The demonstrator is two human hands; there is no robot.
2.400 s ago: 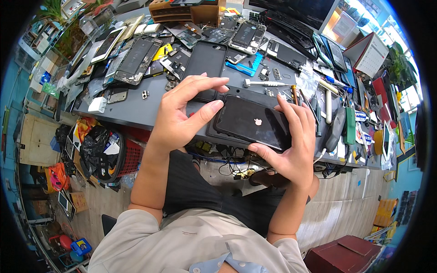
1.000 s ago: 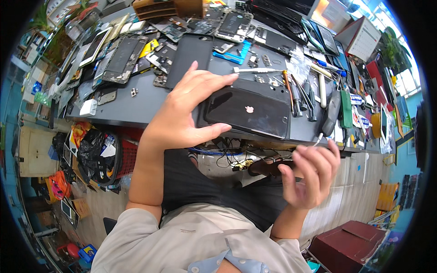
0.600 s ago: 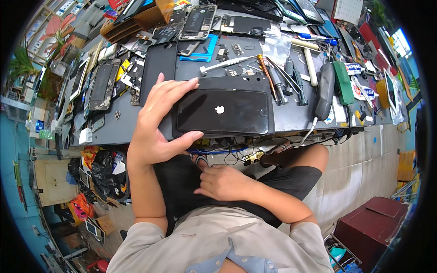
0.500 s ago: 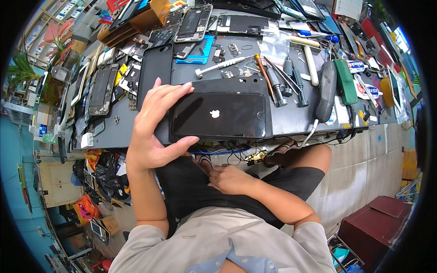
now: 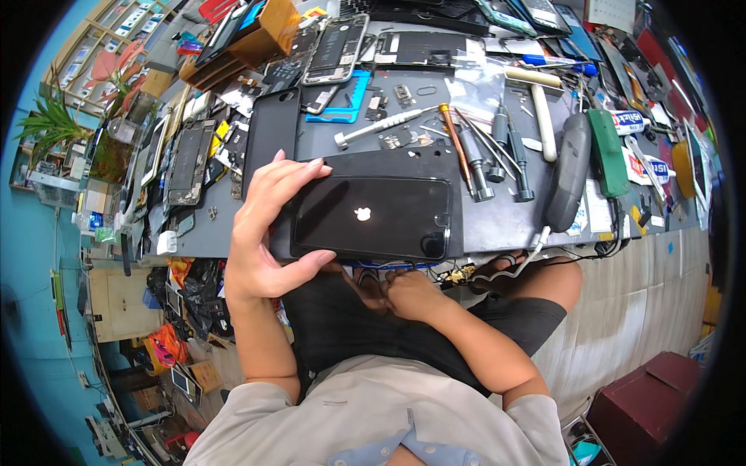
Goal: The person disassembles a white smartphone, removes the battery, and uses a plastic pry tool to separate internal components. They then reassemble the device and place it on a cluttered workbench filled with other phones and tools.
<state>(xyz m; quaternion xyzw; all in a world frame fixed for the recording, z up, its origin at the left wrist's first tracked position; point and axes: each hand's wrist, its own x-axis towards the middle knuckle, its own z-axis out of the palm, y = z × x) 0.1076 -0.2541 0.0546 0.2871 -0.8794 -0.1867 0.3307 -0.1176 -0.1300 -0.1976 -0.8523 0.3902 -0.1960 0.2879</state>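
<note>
A black smartphone (image 5: 388, 221) lies screen up at the front edge of the workbench, a small white logo lit on its dark screen. My left hand (image 5: 268, 225) grips its left end, thumb along the near edge and fingers along the far edge. Beneath and behind the phone is a flat black pad (image 5: 373, 161) with a few tiny parts on it. My right hand (image 5: 412, 295) is down by my lap, below the bench edge and close to my leg. Its fingers curl away from view, so I cannot see whether it holds anything.
Behind the pad lie a white-handled screwdriver (image 5: 388, 126), several grey screwdrivers (image 5: 517, 159) and a white mallet (image 5: 542, 120). A black phone case (image 5: 272, 128) and opened phones (image 5: 336, 48) are at left and back. A dark corded tool (image 5: 569, 171) lies right, its cable hanging over the edge.
The whole view has shifted slightly, with the bench sitting lower. My right hand has moved a little farther right, its fingers more curled under. The left hand keeps its grip on the phone.
</note>
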